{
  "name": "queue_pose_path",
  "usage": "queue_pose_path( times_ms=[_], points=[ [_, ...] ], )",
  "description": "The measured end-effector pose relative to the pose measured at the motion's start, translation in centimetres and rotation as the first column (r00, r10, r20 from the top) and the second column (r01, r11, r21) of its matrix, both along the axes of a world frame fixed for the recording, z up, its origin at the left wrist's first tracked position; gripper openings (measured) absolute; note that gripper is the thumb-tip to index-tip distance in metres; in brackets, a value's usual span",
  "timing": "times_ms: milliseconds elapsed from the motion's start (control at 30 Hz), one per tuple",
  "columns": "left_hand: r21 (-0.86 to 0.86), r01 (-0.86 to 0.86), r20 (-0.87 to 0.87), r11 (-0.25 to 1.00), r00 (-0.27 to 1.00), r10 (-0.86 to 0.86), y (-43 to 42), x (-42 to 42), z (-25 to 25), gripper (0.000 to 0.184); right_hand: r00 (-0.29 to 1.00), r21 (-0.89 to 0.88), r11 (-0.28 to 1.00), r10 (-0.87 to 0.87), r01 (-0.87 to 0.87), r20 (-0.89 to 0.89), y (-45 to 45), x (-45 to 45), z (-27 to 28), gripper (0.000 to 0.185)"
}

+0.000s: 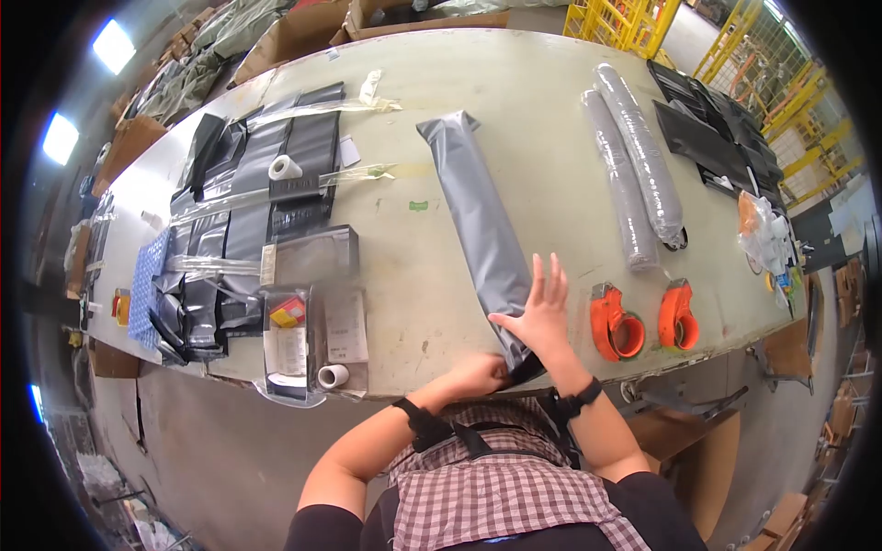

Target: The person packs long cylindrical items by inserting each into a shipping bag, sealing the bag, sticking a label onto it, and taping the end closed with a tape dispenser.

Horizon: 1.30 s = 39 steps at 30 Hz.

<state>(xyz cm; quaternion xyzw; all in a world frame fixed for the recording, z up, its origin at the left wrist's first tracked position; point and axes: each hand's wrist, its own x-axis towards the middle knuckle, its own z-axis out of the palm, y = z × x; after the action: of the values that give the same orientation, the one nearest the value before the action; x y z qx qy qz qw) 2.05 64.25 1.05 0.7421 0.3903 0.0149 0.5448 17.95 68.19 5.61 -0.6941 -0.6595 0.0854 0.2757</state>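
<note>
A long grey plastic package lies lengthwise on the table, its near end at the table's front edge. My right hand rests on the package near that end, with fingers spread. At the edge, my left hand is closed on the dark near end of the package. Two long bubble-wrapped rolls lie side by side to the right. Two orange tape dispensers stand right of my right hand.
Black plastic bags lie under clear strips at the left, with a white roll on top. Clear boxes with papers are nearer. More black bags and a clear plastic bundle lie at the right. Yellow fencing stands behind.
</note>
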Motion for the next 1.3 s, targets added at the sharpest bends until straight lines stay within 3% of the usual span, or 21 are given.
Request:
queue_pose_path(
  times_ms=[67, 100, 133, 200, 267, 300, 367, 400, 467, 533, 633, 700, 767, 800, 900, 933, 1000, 1067, 1133, 1200, 1300],
  points=[
    [-0.257, 0.193, 0.215, 0.947, 0.967, -0.138, 1.7, -1.8, 1.7, 0.036, 0.986, -0.292, 0.956, -0.011, -0.038, -0.165, 0.7, 0.9, -0.4, 0.095],
    [-0.521, 0.211, 0.324, 0.827, 0.945, -0.037, 3.2, -3.0, 0.8, 0.048, 0.953, -0.426, 0.895, -0.001, -0.133, -0.302, 1.0, 1.7, -0.1, 0.100],
    [-0.545, 0.086, 0.357, 0.834, 0.924, 0.139, 4.6, -3.9, 2.1, 0.063, 0.900, -0.534, 0.809, -0.017, -0.244, -0.437, 1.0, 2.4, 0.2, 0.106],
    [-0.939, -0.062, 0.236, 0.337, 0.594, 0.769, 7.5, -4.9, 0.2, 0.064, 0.722, -0.310, 0.890, 0.029, -0.333, -0.692, -2.6, 4.0, 1.6, 0.097],
    [-0.940, 0.236, 0.328, 0.246, 0.428, 0.842, 11.1, -4.6, -0.1, 0.073, 0.762, -0.269, 0.882, 0.142, -0.387, -0.631, -7.0, 5.7, 5.1, 0.094],
    [-0.726, 0.030, 0.641, 0.687, 0.393, 0.660, 12.3, -4.3, 0.7, 0.074, 0.827, -0.350, 0.852, 0.154, -0.388, -0.541, -9.4, 6.8, 6.3, 0.093],
    [-0.624, 0.102, 0.781, 0.775, 0.118, 0.613, 16.2, -4.0, 0.4, 0.075, 0.910, -0.439, 0.830, 0.180, -0.344, -0.374, -13.7, 8.8, 7.9, 0.093],
    [-0.732, 0.455, 0.523, 0.507, -0.103, 0.846, 18.9, -4.7, -0.7, 0.073, 0.928, -0.440, 0.846, 0.151, -0.299, -0.341, -15.9, 9.5, 8.1, 0.090],
    [-0.631, -0.133, 0.774, 0.764, -0.046, 0.631, 22.1, -7.5, 5.6, 0.068, 0.957, -0.438, 0.874, 0.092, -0.210, -0.275, -19.1, 10.3, 8.1, 0.086],
    [-0.662, -0.068, 0.723, 0.747, -0.323, 0.611, 24.0, -8.3, 10.8, 0.070, 0.973, -0.320, 0.937, 0.068, -0.139, -0.222, -18.6, 10.1, 6.7, 0.083],
    [-0.728, -0.370, 0.671, 0.576, -0.215, 0.710, 23.2, -9.3, 9.5, 0.068, 0.965, -0.128, 0.990, 0.030, -0.065, -0.259, -12.7, 7.2, 3.7, 0.072],
    [-0.665, -0.610, 0.396, 0.431, 0.203, 0.896, 19.1, -7.8, 3.9, 0.060, 0.941, -0.032, 0.993, 0.098, -0.115, -0.323, -7.4, 5.4, 0.3, 0.067],
    [-0.724, -0.251, 0.398, 0.642, 0.608, 0.687, 11.7, -7.6, -1.3, 0.053, 0.924, 0.076, 0.997, 0.030, -0.001, -0.381, -5.0, 3.9, -0.8, 0.051],
    [-0.741, -0.371, 0.104, 0.560, 0.760, 0.642, 7.8, -5.3, 2.0, 0.048, 0.934, 0.093, 0.996, 0.043, -0.011, -0.354, -5.7, 4.2, -0.1, 0.044],
    [-0.513, -0.247, -0.013, 0.822, 0.960, 0.280, 0.7, -2.8, 2.0, 0.049, 0.930, 0.070, 0.991, 0.134, -0.116, -0.341, -9.5, 6.4, 1.8, 0.021],
    [-0.406, -0.129, -0.083, 0.905, 0.991, 0.104, -0.3, -2.2, 2.6, 0.050, 0.904, -0.068, 0.972, 0.181, -0.223, -0.387, -10.9, 6.2, 1.9, 0.022],
    [-0.265, -0.198, -0.133, 0.944, 0.977, 0.168, -1.1, -1.2, 2.8, 0.038, 0.833, -0.312, 0.840, 0.259, -0.444, -0.489, -13.0, 5.8, 2.5, 0.024],
    [-0.217, -0.305, -0.266, 0.928, 0.932, 0.244, -0.9, -1.0, -0.1, 0.034, 0.707, -0.184, 0.834, 0.300, -0.521, -0.641, -13.2, 3.5, -0.3, 0.028],
    [-0.004, -0.279, -0.198, 0.960, 0.941, 0.273, -1.7, -1.3, -1.6, 0.029, 0.543, -0.263, 0.854, 0.027, -0.449, -0.839, -11.8, 0.3, -1.6, 0.027],
    [0.031, -0.260, -0.220, 0.965, 0.940, 0.260, -2.4, -1.7, -1.9, 0.028, 0.645, -0.457, 0.733, -0.032, -0.504, -0.764, -9.1, -0.6, -5.5, 0.028],
    [0.099, -0.262, -0.288, 0.960, 0.916, 0.280, -3.7, -1.2, -0.6, 0.037, 0.870, -0.109, 0.876, 0.438, -0.470, -0.228, -6.7, -1.8, -11.3, 0.024]
  ],
)
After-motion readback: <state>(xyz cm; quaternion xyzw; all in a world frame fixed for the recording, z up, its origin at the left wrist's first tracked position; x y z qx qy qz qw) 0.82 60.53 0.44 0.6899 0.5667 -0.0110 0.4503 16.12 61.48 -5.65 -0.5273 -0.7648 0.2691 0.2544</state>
